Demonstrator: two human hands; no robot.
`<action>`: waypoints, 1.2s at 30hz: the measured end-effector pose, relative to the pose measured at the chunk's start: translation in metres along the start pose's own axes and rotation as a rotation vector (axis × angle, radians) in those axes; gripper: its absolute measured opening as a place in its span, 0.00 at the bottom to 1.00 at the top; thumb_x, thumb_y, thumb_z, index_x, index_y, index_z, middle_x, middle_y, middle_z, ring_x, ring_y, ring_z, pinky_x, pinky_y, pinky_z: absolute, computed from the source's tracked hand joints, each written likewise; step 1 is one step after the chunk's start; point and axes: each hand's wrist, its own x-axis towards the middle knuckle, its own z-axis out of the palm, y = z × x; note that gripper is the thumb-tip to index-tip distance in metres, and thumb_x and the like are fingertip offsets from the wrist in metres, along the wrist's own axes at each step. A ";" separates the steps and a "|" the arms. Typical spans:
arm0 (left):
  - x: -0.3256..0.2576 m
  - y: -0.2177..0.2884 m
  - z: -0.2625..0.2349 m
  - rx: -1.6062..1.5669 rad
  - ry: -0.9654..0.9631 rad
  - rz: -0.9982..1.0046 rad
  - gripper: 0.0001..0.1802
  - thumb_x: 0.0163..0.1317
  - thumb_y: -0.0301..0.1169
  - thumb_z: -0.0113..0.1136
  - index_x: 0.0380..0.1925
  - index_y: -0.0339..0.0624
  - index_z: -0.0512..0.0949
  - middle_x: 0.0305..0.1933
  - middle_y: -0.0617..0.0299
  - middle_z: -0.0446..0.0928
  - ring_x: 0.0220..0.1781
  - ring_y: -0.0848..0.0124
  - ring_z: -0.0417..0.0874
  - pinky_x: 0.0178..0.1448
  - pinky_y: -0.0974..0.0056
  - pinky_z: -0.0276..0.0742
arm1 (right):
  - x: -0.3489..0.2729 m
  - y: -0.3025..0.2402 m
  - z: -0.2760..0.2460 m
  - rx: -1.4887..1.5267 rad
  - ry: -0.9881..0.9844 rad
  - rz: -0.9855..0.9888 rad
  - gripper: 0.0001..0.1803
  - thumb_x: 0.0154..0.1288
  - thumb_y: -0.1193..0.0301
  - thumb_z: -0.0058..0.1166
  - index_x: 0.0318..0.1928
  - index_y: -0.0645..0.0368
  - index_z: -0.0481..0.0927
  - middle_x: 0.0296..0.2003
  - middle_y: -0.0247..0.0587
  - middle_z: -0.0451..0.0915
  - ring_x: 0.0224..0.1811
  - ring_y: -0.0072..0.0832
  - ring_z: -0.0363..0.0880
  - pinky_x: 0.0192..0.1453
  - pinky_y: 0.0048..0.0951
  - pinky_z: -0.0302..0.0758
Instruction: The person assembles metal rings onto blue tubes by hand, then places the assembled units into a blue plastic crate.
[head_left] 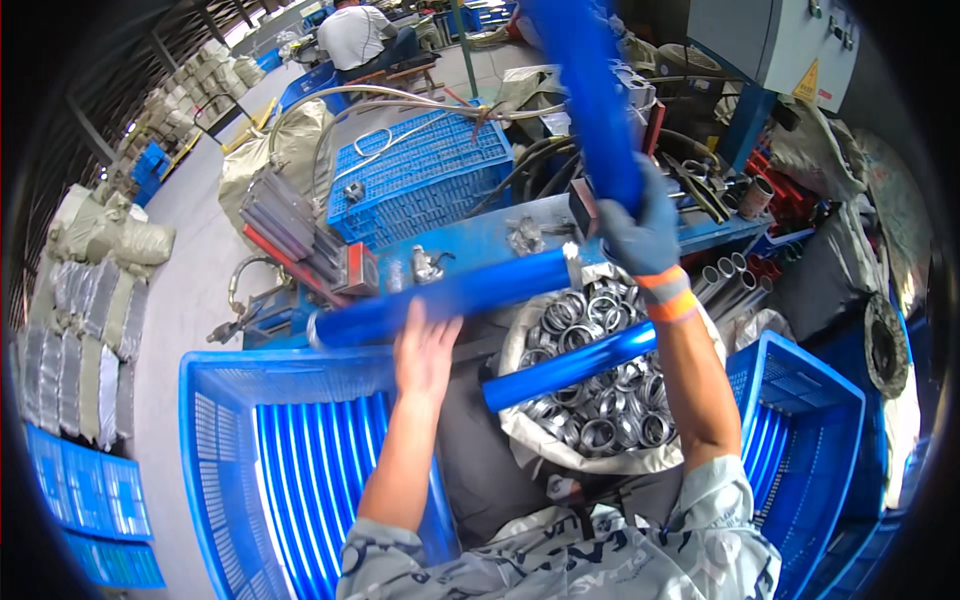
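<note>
My right hand (640, 230), in a grey glove with an orange cuff, is closed around the lower end of a blue tube (595, 110). This tube stands steeply upright and is blurred. A second blue tube (470, 295) lies crosswise at the front of the blue bench, its left part smeared. Against its near side rests my bare left hand (425, 350), fingers stretched out and not wrapped round it. A third blue tube (580, 368) slants across a pale sack (540, 455) full of metal rings (600, 435), below my right forearm.
Blue crates holding blue tubes stand at left (215, 470) and right (840, 430). On the blue bench (470, 240) are metal fittings (428, 262). Behind it sits an overturned blue crate (420, 165) with hoses. A grey control box (780, 45) rises at far right. A person (355, 40) sits far back.
</note>
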 end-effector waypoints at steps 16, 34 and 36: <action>0.247 -0.115 -0.017 0.117 0.302 -0.193 0.50 0.73 0.56 0.83 0.78 0.28 0.73 0.73 0.28 0.82 0.77 0.34 0.86 0.77 0.33 0.87 | -0.208 -0.097 -0.200 0.262 0.238 0.219 0.43 0.76 0.48 0.65 0.76 0.70 0.76 0.61 0.56 0.86 0.51 0.42 0.89 0.56 0.43 0.87; 0.256 -0.107 -0.060 0.207 -0.030 -0.392 0.42 0.77 0.66 0.71 0.66 0.37 0.76 0.35 0.45 0.85 0.33 0.43 0.88 0.41 0.44 0.91 | -0.443 -0.161 -0.454 -0.666 0.623 0.598 0.38 0.77 0.70 0.74 0.81 0.70 0.75 0.69 0.56 0.88 0.66 0.39 0.90 0.74 0.41 0.85; 0.258 -0.074 -0.086 0.081 0.191 -0.575 0.43 0.74 0.60 0.80 0.64 0.31 0.76 0.50 0.42 0.86 0.45 0.43 0.90 0.53 0.41 0.94 | -0.532 -0.147 -0.506 -1.099 0.568 0.944 0.46 0.70 0.60 0.80 0.81 0.72 0.76 0.73 0.62 0.86 0.77 0.44 0.84 0.82 0.44 0.78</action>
